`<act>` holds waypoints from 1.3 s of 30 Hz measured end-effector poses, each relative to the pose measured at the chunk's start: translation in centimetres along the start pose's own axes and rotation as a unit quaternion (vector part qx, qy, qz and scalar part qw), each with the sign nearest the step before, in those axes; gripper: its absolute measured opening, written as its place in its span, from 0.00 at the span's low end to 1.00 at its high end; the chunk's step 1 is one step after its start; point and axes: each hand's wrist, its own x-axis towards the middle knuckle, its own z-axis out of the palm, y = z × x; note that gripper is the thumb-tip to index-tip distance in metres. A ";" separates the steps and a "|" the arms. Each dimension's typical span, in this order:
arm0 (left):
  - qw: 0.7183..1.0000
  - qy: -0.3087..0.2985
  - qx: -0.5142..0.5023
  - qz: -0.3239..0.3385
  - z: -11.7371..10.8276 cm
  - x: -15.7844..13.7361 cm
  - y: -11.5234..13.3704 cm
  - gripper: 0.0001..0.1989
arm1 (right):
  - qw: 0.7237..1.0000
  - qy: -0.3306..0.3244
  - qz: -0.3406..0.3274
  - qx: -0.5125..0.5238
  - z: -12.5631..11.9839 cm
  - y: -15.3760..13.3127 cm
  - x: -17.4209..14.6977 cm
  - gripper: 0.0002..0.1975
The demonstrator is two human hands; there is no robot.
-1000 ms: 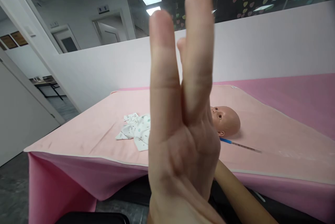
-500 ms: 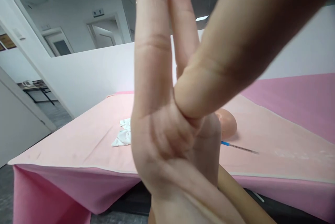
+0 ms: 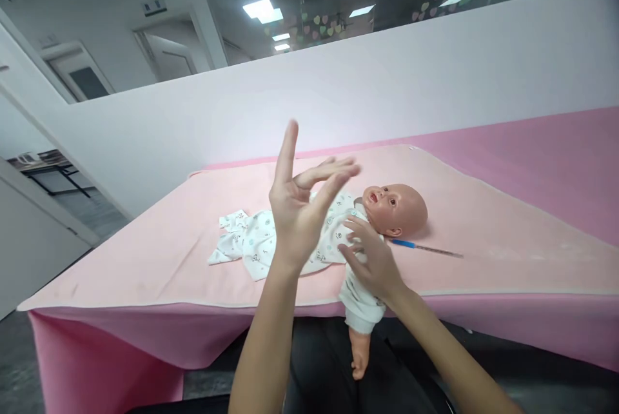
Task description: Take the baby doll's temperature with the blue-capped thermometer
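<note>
A baby doll (image 3: 394,207) in a white printed sleepsuit (image 3: 258,233) lies on its back, head to the right. Above its middle, my left hand (image 3: 302,198) is raised with its fingers spread, holding nothing. My right hand (image 3: 370,256) is over the doll's chest and near shoulder, fingers apart and slightly curled; whether the fingertips touch the cloth I cannot tell. The doll's near arm (image 3: 358,349) hangs over the table's front edge. Beside its head lies a thin stick with a blue end (image 3: 403,244), perhaps a thermometer or pen.
A pale pink mat (image 3: 145,259) covers the table, over a darker pink cloth (image 3: 91,336) that hangs down in front. Behind stands a white partition (image 3: 314,101) with glass above it. At the far left, a desk (image 3: 58,172) shows through an opening.
A hand that filled the middle of the view close to the camera has moved down and away. The doll, mostly covered before, now shows. The view has shifted slightly.
</note>
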 end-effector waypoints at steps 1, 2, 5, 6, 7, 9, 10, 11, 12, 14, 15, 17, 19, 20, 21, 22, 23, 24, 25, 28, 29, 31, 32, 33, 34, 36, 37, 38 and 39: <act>0.999 0.025 0.013 -0.032 -0.3 -0.2 -2.4 0.33 | 0.999 0.029 0.012 -0.025 -0.9 0.5 -0.6 0.14; 0.996 0.045 0.037 -0.067 -0.7 -0.4 -4.7 0.31 | 0.995 0.067 0.027 -0.066 -1.9 1.2 -1.3 0.12; 0.977 0.108 0.097 -0.158 -1.9 -1.9 -10.6 0.22 | 0.962 0.121 0.102 -0.221 -5.4 4.7 -3.0 0.12; 0.971 0.107 0.113 -0.182 -2.4 -2.6 -11.8 0.20 | 0.948 0.102 0.123 -0.276 -6.5 6.1 -3.5 0.14; 0.967 0.084 0.131 -0.202 -2.8 -3.2 -12.5 0.18 | 0.935 0.070 0.128 -0.324 -7.5 7.6 -3.9 0.16; 0.962 0.018 0.172 -0.210 -4.0 -4.6 -13.0 0.16 | 0.907 0.004 0.128 -0.401 -9.1 10.0 -4.6 0.17; 0.959 -0.002 0.196 -0.203 -4.7 -5.2 -13.0 0.15 | 0.898 -0.028 0.127 -0.421 -9.7 10.9 -5.0 0.18; 0.956 -0.016 0.220 -0.192 -5.4 -5.8 -12.9 0.14 | 0.893 -0.056 0.124 -0.428 -10.2 11.6 -5.4 0.18; 0.953 -0.028 0.241 -0.180 -6.1 -6.3 -12.8 0.14 | 0.894 -0.076 0.121 -0.425 -10.6 12.1 -5.8 0.17; 0.947 -0.041 0.279 -0.155 -7.3 -7.1 -12.7 0.13 | 0.906 -0.101 0.115 -0.394 -11.1 12.3 -6.5 0.17; 0.943 -0.041 0.297 -0.141 -7.8 -7.5 -12.8 0.12 | 0.914 -0.106 0.117 -0.374 -11.3 12.1 -6.8 0.16; 0.934 -0.037 0.340 -0.106 -8.2 -8.0 -12.9 0.12 | 0.928 -0.105 0.132 -0.331 -11.6 11.4 -7.2 0.15; 0.919 -0.053 0.385 -0.065 -8.0 -8.3 -13.0 0.11 | 0.938 -0.093 0.164 -0.292 -11.9 10.3 -7.3 0.15; 0.911 -0.067 0.404 -0.045 -7.8 -8.4 -12.9 0.11 | 0.939 -0.082 0.190 -0.274 -12.1 9.6 -7.2 0.16; 0.904 -0.080 0.419 -0.026 -7.6 -8.4 -12.8 0.10 | 0.939 -0.071 0.221 -0.253 -12.2 8.8 -7.0 0.16; 0.898 -0.089 0.430 -0.010 -7.4 -8.4 -12.7 0.09 | 0.938 -0.060 0.256 -0.228 -12.4 8.0 -6.7 0.17; 0.894 -0.095 0.438 0.004 -7.2 -8.4 -12.6 0.08 | 0.935 -0.048 0.291 -0.199 -12.5 7.2 -6.3 0.19; 0.890 -0.098 0.444 0.015 -7.0 -8.4 -12.5 0.07 | 0.931 -0.034 0.321 -0.170 -12.7 6.4 -5.8 0.20; 0.887 -0.100 0.449 0.023 -6.9 -8.4 -12.4 0.07 | 0.928 -0.018 0.341 -0.145 -12.9 5.7 -5.3 0.21; 0.881 -0.111 0.459 0.036 -6.9 -8.4 -12.2 0.06 | 0.925 0.029 0.361 -0.114 -13.1 4.2 -4.1 0.23; 0.879 -0.113 0.462 0.037 -6.9 -8.4 -12.2 0.06 | 0.924 0.040 0.364 -0.110 -13.0 3.9 -3.9 0.23; 0.877 -0.116 0.466 0.035 -6.9 -8.4 -12.1 0.05 | 0.919 0.056 0.382 -0.087 -12.7 3.8 -3.7 0.23; 0.876 -0.118 0.467 0.034 -6.8 -8.4 -12.1 0.05 | 0.914 0.064 0.394 -0.066 -12.4 3.8 -3.6 0.23; 0.875 -0.120 0.467 0.034 -6.8 -8.4 -12.0 0.05 | 0.910 0.071 0.407 -0.037 -12.0 3.9 -3.5 0.22; 0.875 -0.123 0.467 0.034 -6.8 -8.4 -12.0 0.05 | 0.906 0.069 0.419 0.003 -11.6 3.9 -3.1 0.21; 0.877 -0.126 0.463 0.032 -6.8 -8.4 -11.9 0.05 | 0.892 0.040 0.435 0.113 -10.9 3.7 -1.8 0.19; 0.878 -0.125 0.462 0.030 -6.8 -8.3 -11.9 0.05 | 0.881 0.012 0.438 0.177 -10.5 3.3 -0.8 0.18; 0.879 -0.123 0.461 0.027 -6.8 -8.3 -12.0 0.05 | 0.870 -0.006 0.435 0.234 -10.2 2.8 0.3 0.17; 0.879 -0.121 0.460 0.022 -6.9 -8.3 -12.0 0.05 | 0.863 -0.013 0.425 0.271 -9.8 2.2 1.5 0.17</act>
